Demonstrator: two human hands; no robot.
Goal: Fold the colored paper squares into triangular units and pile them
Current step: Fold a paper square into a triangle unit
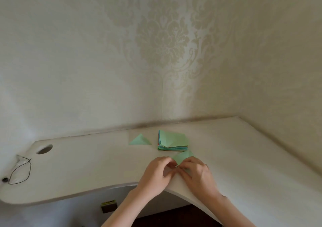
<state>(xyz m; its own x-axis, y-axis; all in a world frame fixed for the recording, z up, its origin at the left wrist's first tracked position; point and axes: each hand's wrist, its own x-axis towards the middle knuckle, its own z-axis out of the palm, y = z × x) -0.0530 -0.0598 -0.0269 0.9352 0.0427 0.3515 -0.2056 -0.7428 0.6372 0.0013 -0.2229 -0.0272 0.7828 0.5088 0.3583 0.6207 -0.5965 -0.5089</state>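
A light green paper [183, 157] lies on the white desk [87, 165] near its front edge, partly folded, its far corner pointing away from me. My left hand [159, 171] and my right hand [196, 173] meet over its near part, fingertips pinching and pressing the paper; that part is hidden under the fingers. Just behind it sits a stack of colored paper squares [172, 142] with a creased green sheet on top. One finished green triangular unit [140, 140] lies left of the stack.
A round cable hole [44, 149] opens at the desk's left end, with a thin black cord loop [20, 171] beside it. Patterned walls close the desk at the back and right. A small dark box [108, 206] sits on the floor below.
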